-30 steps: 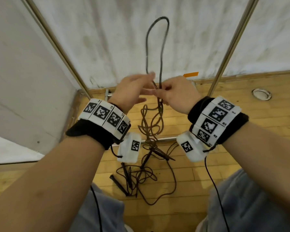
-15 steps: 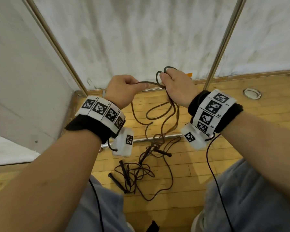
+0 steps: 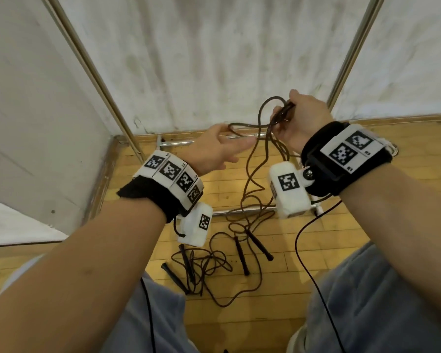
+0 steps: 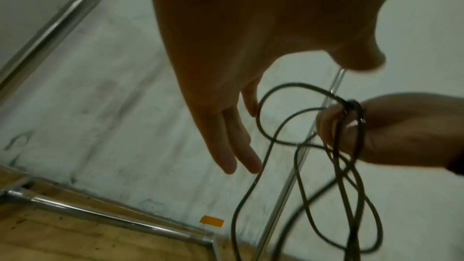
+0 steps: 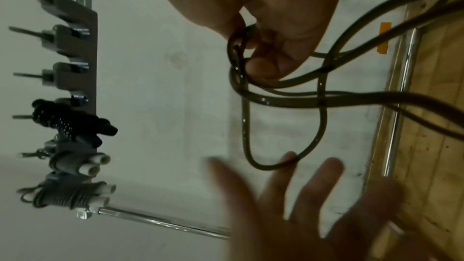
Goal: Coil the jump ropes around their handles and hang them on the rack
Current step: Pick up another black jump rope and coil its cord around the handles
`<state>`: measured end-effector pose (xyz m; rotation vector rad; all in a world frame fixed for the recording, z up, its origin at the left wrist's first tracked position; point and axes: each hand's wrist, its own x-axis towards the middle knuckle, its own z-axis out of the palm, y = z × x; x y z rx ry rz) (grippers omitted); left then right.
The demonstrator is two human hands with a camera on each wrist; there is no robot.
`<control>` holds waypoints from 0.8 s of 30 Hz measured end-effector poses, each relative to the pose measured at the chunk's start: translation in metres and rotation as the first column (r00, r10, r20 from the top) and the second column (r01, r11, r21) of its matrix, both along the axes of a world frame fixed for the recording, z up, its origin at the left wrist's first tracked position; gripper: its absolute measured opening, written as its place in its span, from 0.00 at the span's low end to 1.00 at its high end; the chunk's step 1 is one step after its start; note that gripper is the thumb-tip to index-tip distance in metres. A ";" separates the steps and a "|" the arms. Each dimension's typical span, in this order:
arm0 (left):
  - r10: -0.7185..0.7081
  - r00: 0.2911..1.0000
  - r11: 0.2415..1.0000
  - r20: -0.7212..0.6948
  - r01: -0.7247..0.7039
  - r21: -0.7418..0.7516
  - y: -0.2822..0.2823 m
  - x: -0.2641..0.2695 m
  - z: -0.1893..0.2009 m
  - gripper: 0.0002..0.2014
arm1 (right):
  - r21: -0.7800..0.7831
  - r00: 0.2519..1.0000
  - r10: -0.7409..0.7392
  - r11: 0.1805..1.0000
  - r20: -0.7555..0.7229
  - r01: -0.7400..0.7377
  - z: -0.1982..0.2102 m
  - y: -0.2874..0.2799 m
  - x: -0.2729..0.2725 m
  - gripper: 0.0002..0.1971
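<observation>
Above the wooden floor (image 3: 316,240), brown rope (image 3: 262,115) loops are gripped by the curled fingers of the right hand (image 3: 299,122); the left hand (image 3: 215,149) is held open, fingers (image 4: 234,146) extended beside a loop.

Rope loops (image 3: 252,174) dangle btwn hands; tangled ropes (image 3: 209,263) clutter floor below, rack poles (image 3: 97,72) flank.
</observation>
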<state>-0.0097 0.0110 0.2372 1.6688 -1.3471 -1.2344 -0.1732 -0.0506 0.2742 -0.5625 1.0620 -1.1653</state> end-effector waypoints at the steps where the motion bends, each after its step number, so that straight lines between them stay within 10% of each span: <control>1: -0.030 0.998 0.999 0.054 0.029 0.024 0.000 -0.003 -0.005 0.46 | 0.004 1.000 -0.001 1.000 0.024 0.001 0.001 -0.001 -0.001 0.10; 7: -0.318 0.914 0.948 0.250 0.302 0.102 0.001 -0.031 -0.023 0.31 | 0.008 0.967 0.058 0.998 0.249 -0.062 0.010 0.005 -0.003 0.10; 14: -0.254 0.930 0.963 0.264 0.269 -0.022 -0.005 -0.048 -0.022 0.11 | -0.139 0.891 0.156 0.985 0.427 -0.106 0.021 0.015 -0.006 0.11; 24: -0.369 0.850 0.922 0.375 0.384 0.037 -0.003 -0.026 -0.009 0.08 | -0.254 0.971 -0.042 0.962 0.236 0.103 0.023 -0.009 -0.029 0.08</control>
